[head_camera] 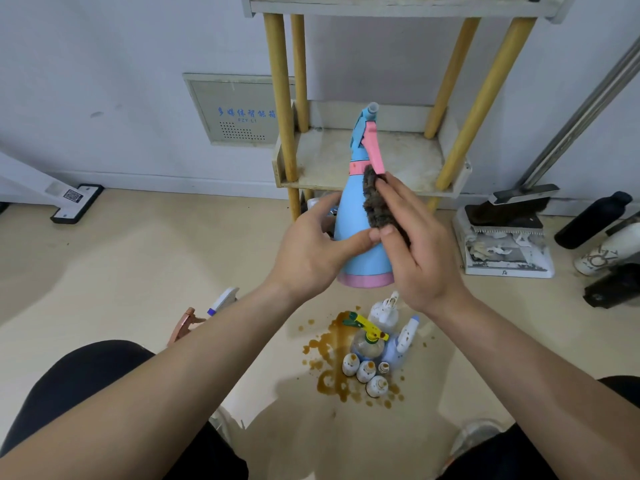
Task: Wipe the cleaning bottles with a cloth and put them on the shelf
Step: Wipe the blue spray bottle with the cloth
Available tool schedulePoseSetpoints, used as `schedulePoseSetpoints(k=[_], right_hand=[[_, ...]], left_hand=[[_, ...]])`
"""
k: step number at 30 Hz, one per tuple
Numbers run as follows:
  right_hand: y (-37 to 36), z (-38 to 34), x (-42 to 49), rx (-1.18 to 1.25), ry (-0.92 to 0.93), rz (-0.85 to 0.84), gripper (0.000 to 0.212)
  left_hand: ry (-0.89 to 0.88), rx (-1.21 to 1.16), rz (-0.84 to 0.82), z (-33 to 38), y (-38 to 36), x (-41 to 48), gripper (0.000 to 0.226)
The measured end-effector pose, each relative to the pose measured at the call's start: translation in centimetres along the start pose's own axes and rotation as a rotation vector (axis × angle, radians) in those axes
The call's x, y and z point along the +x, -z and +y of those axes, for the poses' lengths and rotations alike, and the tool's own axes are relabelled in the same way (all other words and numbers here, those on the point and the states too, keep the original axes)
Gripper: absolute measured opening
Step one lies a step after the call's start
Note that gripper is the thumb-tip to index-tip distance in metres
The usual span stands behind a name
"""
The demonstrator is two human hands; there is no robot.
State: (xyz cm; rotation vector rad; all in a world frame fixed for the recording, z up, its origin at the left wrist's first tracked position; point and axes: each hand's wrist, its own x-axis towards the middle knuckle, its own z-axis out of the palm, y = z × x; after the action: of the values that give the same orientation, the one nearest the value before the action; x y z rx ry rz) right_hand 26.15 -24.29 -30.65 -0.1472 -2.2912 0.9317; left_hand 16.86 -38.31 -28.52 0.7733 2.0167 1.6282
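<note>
Left hand [311, 251] grips blue bottle [353, 216] | right hand [419, 258] pinches cloth [377, 202] against it | I'd turn bottle, wipe palmward.

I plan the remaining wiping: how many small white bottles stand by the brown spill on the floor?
4, clustered by the brown spill: leftmost bottle, middle bottle, rightmost bottle, and nearest bottle, closest to the person. Others may be hidden from view.
</note>
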Motion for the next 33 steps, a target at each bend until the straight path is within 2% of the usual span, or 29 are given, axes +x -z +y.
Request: schedulePoseSetpoints(k=[2, 3, 8, 14, 18, 24, 29, 33], right_hand=[[0.1, 0.2, 0.2, -0.001, -0.012, 0.008, 0.049], [0.2, 0.4, 0.4, 0.008, -0.021, 0.017, 0.049], [-0.1, 0.7, 0.4, 0.113, -0.063, 0.065, 0.049], [-0.1, -0.1, 0.6, 0.099, -0.04, 0.075, 0.049], [-0.2, -0.3, 0.3, 0.024, 0.018, 0.029, 0.047], [-0.1, -0.2, -0.5, 0.016, 0.056, -0.008, 0.049], [-0.9, -0.4, -1.5, 0.049, -0.008, 0.003, 0.049], [-1.0, -0.7, -0.4, -0.025, -0.032, 0.144, 0.044]], left_hand=[[-0.017, 0.0, -0.04, 0.1, 0.1, 0.0, 0.039], [-0.008, -0.025, -0.074, 0.2, 0.3, -0.1, 0.04], [0.009, -0.083, -0.18, -0.1, 1.4, -0.1, 0.067], [-0.051, -0.088, -0.107, -0.4, 1.0, 0.0, 0.079], [-0.032, -0.128, -0.173, -0.6, 0.8, -0.1, 0.089], [-0.065, -0.137, -0.097, -0.7, 0.6, 0.4, 0.082], [-0.074, -0.03, -0.053, -1.0, 1.1, 0.7, 0.093], [-0.185, 0.31, -0.018, -1.3, 0.6, 0.2, 0.101]])
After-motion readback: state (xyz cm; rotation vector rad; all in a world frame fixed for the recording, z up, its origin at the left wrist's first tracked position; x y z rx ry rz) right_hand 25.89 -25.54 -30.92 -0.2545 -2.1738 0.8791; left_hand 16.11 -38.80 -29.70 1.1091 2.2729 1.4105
